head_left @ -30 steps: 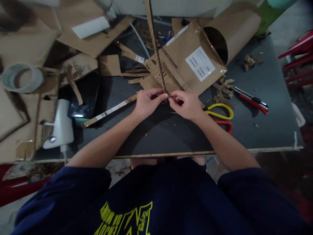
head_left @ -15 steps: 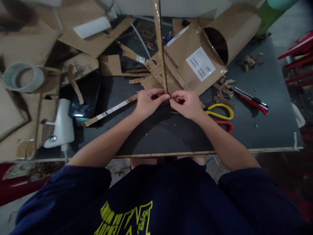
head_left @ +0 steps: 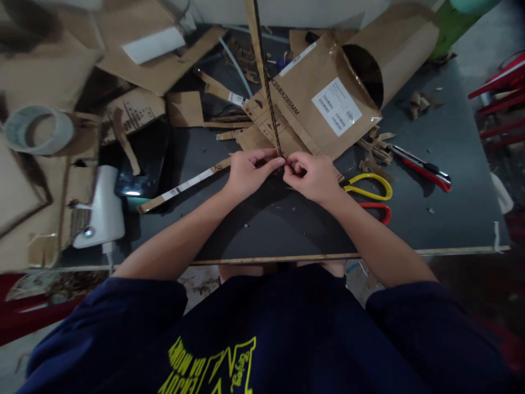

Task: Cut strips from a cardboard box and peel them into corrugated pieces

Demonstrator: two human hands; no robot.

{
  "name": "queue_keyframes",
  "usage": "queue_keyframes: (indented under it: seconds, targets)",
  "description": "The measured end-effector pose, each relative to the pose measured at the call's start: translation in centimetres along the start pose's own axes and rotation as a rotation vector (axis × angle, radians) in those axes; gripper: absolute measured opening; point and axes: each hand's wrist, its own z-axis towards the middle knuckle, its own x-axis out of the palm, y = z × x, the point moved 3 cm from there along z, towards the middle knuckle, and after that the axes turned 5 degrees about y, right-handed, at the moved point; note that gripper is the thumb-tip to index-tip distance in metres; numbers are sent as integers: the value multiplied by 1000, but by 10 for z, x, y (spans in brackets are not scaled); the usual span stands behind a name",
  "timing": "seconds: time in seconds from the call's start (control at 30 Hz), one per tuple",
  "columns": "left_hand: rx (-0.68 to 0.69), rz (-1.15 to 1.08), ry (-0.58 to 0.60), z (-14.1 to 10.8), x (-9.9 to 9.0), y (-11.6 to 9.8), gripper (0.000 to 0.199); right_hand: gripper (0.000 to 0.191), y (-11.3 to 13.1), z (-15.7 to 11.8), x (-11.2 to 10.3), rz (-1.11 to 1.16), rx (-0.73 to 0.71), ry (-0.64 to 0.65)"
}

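Note:
A long, narrow cardboard strip point(head_left: 258, 52) rises from my fingertips toward the top of the view, its corrugated edge showing. My left hand point(head_left: 252, 171) pinches the strip's near end between thumb and fingers. Right beside it, my right hand point(head_left: 309, 174) is closed at the same end, thumb against curled fingers. The two hands touch or nearly touch at the fingertips, which hide the very end of the strip. Another strip with a white label point(head_left: 187, 185) lies on the table and runs up to my left hand. Scissors point(head_left: 373, 186) with yellow and red handles lie by my right wrist.
A flattened cardboard box point(head_left: 305, 101) and a cardboard tube point(head_left: 400, 49) lie behind my hands. A red cutter point(head_left: 426, 171) rests at the right. On the left are a tape roll point(head_left: 39, 129), a white device point(head_left: 102, 208), a black device point(head_left: 143, 164) and cardboard sheets.
The upper part of the upright strip has tilted to the left and turned, showing more of its corrugated edge. My right hand has shifted very slightly; my left hand is nearly still.

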Motion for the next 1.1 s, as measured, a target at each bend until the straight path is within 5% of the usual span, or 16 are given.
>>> queue_keyframes:
  seconds: [1.1]
  targets:
    - [259,197,287,2,4,-12,59,2,1,2,-7,148,-125,133]
